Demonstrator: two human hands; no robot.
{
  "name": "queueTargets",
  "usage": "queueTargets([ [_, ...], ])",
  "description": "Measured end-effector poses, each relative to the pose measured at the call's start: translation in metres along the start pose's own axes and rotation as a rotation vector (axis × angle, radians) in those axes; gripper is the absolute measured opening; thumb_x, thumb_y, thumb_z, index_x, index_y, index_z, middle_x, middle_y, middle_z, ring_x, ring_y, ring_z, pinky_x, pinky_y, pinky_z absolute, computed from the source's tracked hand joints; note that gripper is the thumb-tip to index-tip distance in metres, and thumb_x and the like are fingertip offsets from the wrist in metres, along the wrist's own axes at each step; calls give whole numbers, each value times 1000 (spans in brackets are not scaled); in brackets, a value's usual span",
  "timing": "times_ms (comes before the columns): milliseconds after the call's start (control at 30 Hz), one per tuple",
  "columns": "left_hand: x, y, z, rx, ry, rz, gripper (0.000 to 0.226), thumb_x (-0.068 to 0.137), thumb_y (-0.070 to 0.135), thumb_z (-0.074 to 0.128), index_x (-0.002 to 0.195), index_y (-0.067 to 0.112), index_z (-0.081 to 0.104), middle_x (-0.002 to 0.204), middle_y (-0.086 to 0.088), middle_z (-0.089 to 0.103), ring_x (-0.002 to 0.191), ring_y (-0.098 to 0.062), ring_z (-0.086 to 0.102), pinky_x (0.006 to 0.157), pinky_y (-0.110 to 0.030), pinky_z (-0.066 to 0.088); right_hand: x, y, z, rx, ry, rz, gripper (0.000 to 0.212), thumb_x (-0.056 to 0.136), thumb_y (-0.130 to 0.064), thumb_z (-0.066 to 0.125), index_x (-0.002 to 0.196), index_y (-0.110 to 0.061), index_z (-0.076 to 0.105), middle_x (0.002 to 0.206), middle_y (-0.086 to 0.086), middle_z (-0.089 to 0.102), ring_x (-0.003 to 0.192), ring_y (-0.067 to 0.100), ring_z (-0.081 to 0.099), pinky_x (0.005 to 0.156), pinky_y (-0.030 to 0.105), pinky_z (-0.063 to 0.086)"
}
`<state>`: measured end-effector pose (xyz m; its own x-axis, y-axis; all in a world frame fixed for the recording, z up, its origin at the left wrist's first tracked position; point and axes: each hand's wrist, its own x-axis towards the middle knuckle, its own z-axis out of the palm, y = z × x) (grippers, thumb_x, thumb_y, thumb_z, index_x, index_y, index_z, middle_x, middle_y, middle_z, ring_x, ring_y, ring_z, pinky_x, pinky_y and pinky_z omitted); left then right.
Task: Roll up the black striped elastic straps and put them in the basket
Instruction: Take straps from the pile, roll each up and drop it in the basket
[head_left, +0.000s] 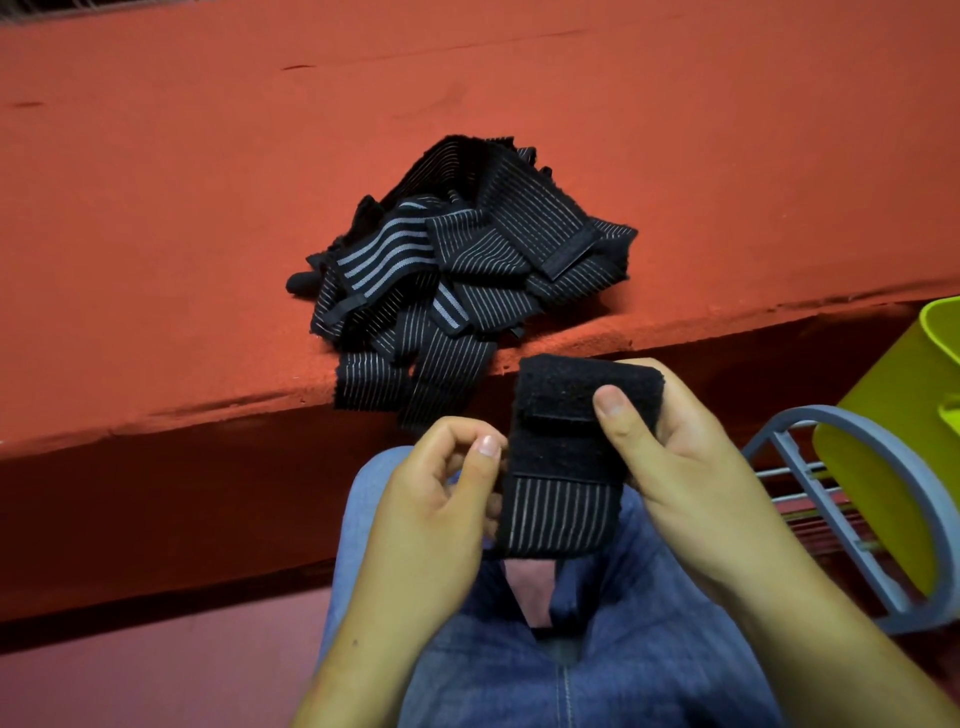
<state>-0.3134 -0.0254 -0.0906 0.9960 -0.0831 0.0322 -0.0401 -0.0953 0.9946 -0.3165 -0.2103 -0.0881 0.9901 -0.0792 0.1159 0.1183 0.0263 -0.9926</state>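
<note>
1. Over the person's lap, just in front of the red ledge (156, 208), the half-rolled strap (566, 457) sits between both hands. It is a thick, flattish bundle with fuzzy black fastener fabric on top and white-striped elastic showing at its lower end.
2. It looks light, soft and springy, so the roll would probably loosen if let go. The fuzzy face should give plenty of friction, and nothing about it seems fragile. The safest hold is likely across its width — a thumb on the outer flap and the fingers behind.
3. The right grip (691, 478) wraps the strap's upper right side. Its thumb (618, 415) presses flat on the front, just beside the fastener tab, and the fingers curl round the back, mostly out of sight.
4. The left grip (431, 514) is curled tight. Its thumb tip meets the strap's left edge and seems to pinch it, with the lower fingers tucked behind — the exact contact is partly hidden.
5. The pile of loose straps (462, 260) lies on the ledge, and a few ends hang over its front edge.
6. The yellow-green basket (893, 415) stands at the far right on a grey-blue rack (852, 525), near the right forearm.
</note>
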Motion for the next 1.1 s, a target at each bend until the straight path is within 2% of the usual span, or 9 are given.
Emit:
queueTargets([
  [100, 0, -3, 0, 44, -77, -25, 15, 105, 14, 54, 101, 18, 68, 91, 2, 75, 83, -15, 70, 80, -48, 58, -1, -3, 1, 2, -1, -7, 29, 97, -39, 58, 115, -18, 67, 108, -2, 77, 104, 11, 71, 93, 30, 57],
  [200, -1, -1, 0, 41, -116, -29, 17, 105, 6, 54, 109, 13, 69, 106, -1, 77, 101, -15, 73, 96, -41, 58, 0, -4, 2, 6, -1, -5, 35, 95, -49, 62, 115, -20, 67, 111, 2, 76, 105, 13, 72, 93, 31, 58],
  [333, -1, 5, -2, 38, -118, -4, 20, 102, 5, 57, 113, 15, 70, 111, 6, 76, 111, -8, 70, 100, -30, 54, 0, -5, 1, 14, 8, -12, 33, 98, -46, 61, 115, -18, 67, 111, 5, 76, 104, 15, 72, 93, 32, 58],
  [500, -2, 5, -2, 61, -188, -27, 31, 99, 3, 60, 124, 20, 66, 119, 10, 75, 117, -5, 67, 106, -31, 51, -1, -5, 2, 38, -17, -15, 34, 94, -57, 65, 112, -29, 70, 114, 6, 75, 113, 25, 72, 102, 50, 56],
  [633, -1, 0, -2, 143, -304, -56, 34, 102, 17, 61, 133, 29, 60, 126, 18, 70, 122, 1, 62, 108, -29, 48, -2, -7, 3, 93, -27, -21, 52, 82, -73, 70, 112, -31, 70, 116, 8, 75, 116, 33, 70, 100, 54, 56],
  [767, 1, -7, -1, 150, -322, -97, 30, 102, 22, 63, 131, 33, 62, 124, 16, 72, 121, -4, 65, 110, -39, 48, -1, -15, 3, 118, -3, -27, 48, 83, -64, 68, 110, -24, 68, 93, -9, 74, 80, 0, 69, 67, 12, 51],
  [833, 3, -13, -1, 159, -307, -104, 29, 101, 20, 65, 127, 31, 65, 122, 14, 73, 120, -4, 65, 109, -39, 48, -2, -16, 3, 126, 2, -34, 48, 83, -68, 71, 110, -28, 70, 102, -6, 76, 92, 4, 71, 75, 16, 54],
  [933, 5, -23, -3, 187, -324, -123, 30, 95, 15, 71, 116, 37, 68, 109, 9, 77, 107, -9, 71, 99, -43, 54, -2, -15, 3, 196, 14, -29, 52, 80, -70, 75, 112, -30, 71, 120, 9, 75, 118, 30, 70, 97, 44, 57],
  [1100, 4, -36, -5, 139, -354, -173, 10, 96, 14, 70, 100, 23, 71, 85, -14, 77, 88, -45, 73, 82, -65, 57, -1, -20, 4, 235, 20, -14, 51, 78, -68, 76, 112, -30, 72, 120, 10, 75, 117, 29, 71, 96, 44, 60],
])
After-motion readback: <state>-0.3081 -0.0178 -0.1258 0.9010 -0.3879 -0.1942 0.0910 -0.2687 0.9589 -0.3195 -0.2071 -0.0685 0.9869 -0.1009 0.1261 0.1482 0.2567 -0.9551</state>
